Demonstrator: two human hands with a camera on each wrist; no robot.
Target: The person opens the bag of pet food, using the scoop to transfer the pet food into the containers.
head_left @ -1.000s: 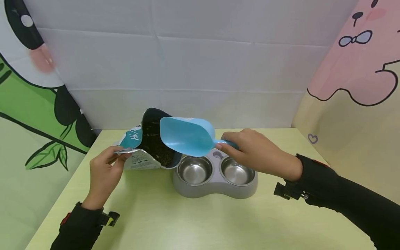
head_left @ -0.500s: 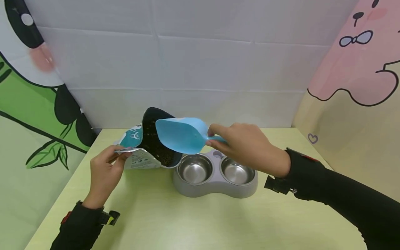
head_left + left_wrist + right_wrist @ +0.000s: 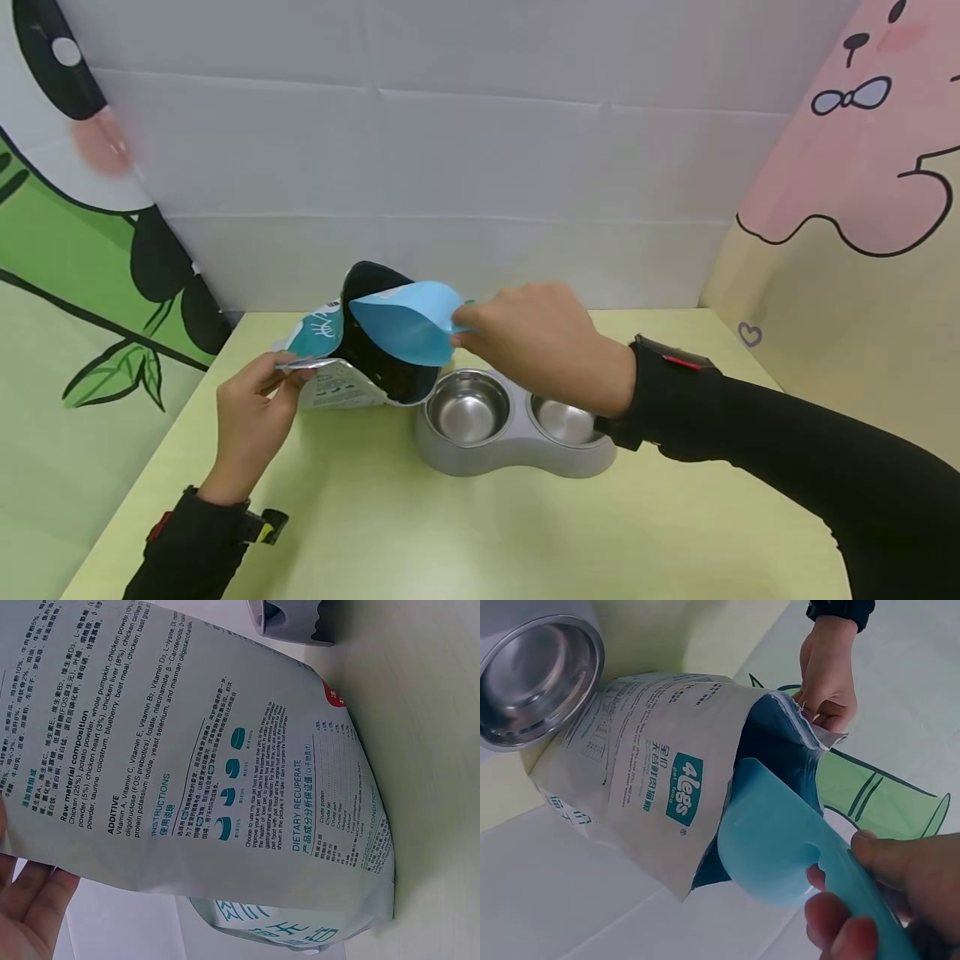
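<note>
My left hand (image 3: 257, 417) pinches the near edge of a pet food bag (image 3: 339, 387), holding its mouth wide. Dark kibble shows inside the bag in the head view. My right hand (image 3: 536, 342) grips the handle of a light blue scoop (image 3: 408, 321), whose front part reaches into the bag's mouth. In the right wrist view the scoop (image 3: 772, 832) overlaps the dark inner lining, and fingers and thumb wrap its handle. Printed feeding text covers the bag (image 3: 195, 765) in the left wrist view, with fingertips at its edge.
A grey double pet bowl stand (image 3: 517, 458) with two steel bowls (image 3: 468, 408) stands right of the bag on the pale yellow table (image 3: 465, 542). My right forearm passes over the stand's right side. A white sheet (image 3: 480, 158) hangs behind, between cartoon-printed side panels.
My right hand has moved left with the scoop, from in front of the bag's opening to partly inside it. The left hand and the bag have stayed in place.
</note>
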